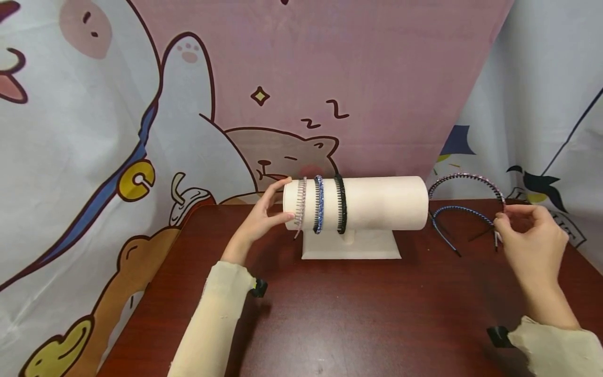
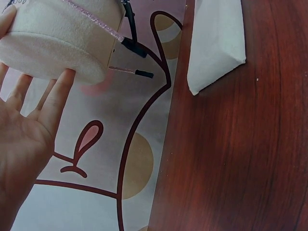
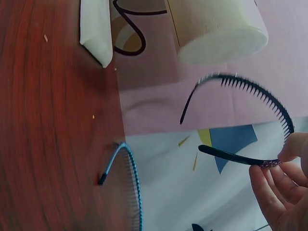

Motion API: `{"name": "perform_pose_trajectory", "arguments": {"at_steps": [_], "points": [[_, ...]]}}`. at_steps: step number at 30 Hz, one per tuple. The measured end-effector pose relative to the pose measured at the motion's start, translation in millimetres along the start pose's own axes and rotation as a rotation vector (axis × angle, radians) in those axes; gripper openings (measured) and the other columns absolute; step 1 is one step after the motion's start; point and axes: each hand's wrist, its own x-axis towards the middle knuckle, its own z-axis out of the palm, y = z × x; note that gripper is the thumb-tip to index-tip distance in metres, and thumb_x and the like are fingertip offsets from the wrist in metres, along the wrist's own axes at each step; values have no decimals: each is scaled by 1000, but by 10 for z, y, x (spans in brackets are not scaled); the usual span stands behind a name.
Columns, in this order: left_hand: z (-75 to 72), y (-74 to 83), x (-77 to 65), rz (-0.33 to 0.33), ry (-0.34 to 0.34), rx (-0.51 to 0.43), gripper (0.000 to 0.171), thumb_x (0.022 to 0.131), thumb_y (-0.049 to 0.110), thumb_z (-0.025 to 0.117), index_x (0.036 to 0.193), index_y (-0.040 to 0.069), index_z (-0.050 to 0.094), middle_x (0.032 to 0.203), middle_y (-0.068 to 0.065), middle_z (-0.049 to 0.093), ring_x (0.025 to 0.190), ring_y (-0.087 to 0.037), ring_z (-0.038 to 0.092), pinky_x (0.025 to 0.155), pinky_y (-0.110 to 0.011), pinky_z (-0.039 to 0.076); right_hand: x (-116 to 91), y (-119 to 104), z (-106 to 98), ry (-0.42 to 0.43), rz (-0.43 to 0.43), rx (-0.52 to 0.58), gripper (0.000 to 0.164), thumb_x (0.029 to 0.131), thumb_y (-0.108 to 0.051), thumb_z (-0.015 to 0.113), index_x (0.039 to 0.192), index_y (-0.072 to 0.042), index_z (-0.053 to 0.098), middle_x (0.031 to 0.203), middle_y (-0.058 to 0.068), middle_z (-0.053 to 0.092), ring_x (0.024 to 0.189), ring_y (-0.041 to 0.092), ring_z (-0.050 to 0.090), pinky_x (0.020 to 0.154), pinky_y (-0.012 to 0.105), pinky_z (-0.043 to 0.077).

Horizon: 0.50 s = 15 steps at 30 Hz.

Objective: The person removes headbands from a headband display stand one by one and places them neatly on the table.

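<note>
A cream cylindrical headband stand (image 1: pixel 386 201) lies horizontally on its flat base. Around its left part sit a pink toothed headband (image 1: pixel 300 207), a blue glittery headband (image 1: pixel 319 204) and a black headband (image 1: pixel 341 204). At the stand's left end, my left hand (image 1: pixel 256 225) rests on it with spread, nearly straight fingers; the left wrist view shows fingertips (image 2: pixel 67 77) against the end face. My right hand (image 1: pixel 534 243) pinches a dark toothed headband (image 3: pixel 264 94) with pinkish glitter by one arm, off the stand's right end. Below it, a blue headband (image 1: pixel 459 208) stands on the table.
The dark red wooden table (image 1: pixel 320 314) runs back to a cartoon-printed cloth (image 1: pixel 377 78), which hangs close behind the stand. The stand's base (image 1: pixel 353 248) juts forward beneath the cylinder. More cloth hangs at both sides.
</note>
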Motion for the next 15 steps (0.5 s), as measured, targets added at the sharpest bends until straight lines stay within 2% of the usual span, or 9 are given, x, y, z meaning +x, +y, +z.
{"name": "perform_pose_trajectory", "arguments": {"at_steps": [2, 6, 13, 15], "points": [[-1, 1, -5, 4, 3, -3, 80, 89, -3, 66, 156, 19, 29, 159, -6, 33, 136, -35, 43, 93, -50, 53, 6, 27, -26, 5, -13, -15, 28, 90, -17, 63, 110, 2, 70, 70, -54, 36, 70, -25, 34, 66, 15, 25], [-11, -11, -13, 18, 5, -8, 79, 89, 0, 68, 154, 23, 32, 158, -2, 35, 135, -33, 44, 92, -49, 54, 11, 89, -74, -5, -12, -34, 29, 91, -16, 63, 111, 2, 71, 69, -55, 35, 69, -26, 33, 67, 14, 24], [-16, -37, -12, 47, -5, 3, 79, 89, 1, 68, 156, 16, 29, 159, 0, 33, 134, -33, 45, 93, -49, 53, -12, 177, -161, -22, 2, -68, 27, 91, -12, 62, 111, 4, 72, 67, -57, 32, 68, -28, 31, 66, 14, 23], [-17, -35, -14, 47, -1, 5, 79, 89, 2, 68, 155, 17, 30, 159, -1, 33, 135, -33, 44, 95, -49, 52, -11, 195, -187, -30, 11, -86, 28, 91, -12, 62, 113, 3, 72, 67, -58, 31, 67, -28, 30, 64, 14, 23]]}}
